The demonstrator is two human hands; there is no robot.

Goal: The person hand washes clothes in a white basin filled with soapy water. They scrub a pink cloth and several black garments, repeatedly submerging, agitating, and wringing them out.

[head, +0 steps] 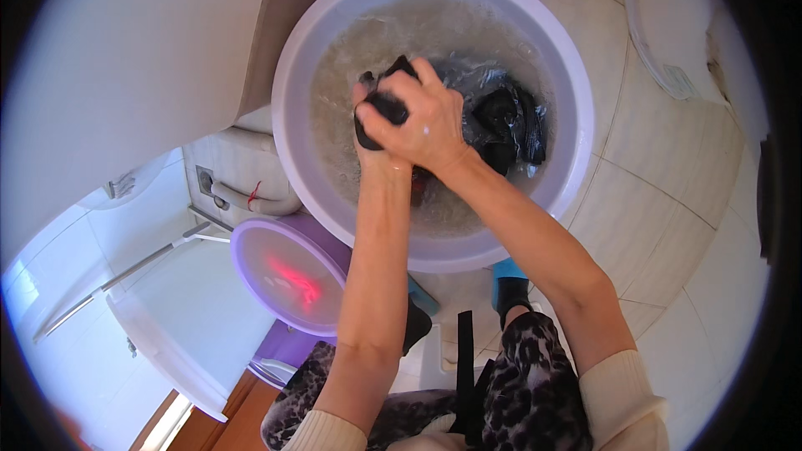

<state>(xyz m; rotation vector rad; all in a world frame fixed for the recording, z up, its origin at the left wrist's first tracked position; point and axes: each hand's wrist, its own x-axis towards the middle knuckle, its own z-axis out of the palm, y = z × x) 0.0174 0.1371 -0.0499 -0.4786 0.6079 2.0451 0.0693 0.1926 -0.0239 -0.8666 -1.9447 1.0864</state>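
Murky, rippled water half covers several dark wet garments [500, 116] in a large round lavender plastic basin [567, 200]. Over the basin's left half, my right hand [429, 116] clutches a bunched piece of black wet cloth [388, 108]. My left hand [371, 149] holds the same cloth from below and behind, most of it hidden by the cloth and my right hand. The two wrists cross close together. A small dark red patch [418, 190] shows in the water beside my left wrist; what it belongs to cannot be told.
Left of my left forearm stands a purple bucket [235, 244] of water with a pinkish-red glow in it. A grey drain hose [269, 205] tied with red string runs behind it. A white panel [156, 31] rises at left. Pale tiles [651, 194] lie at right.
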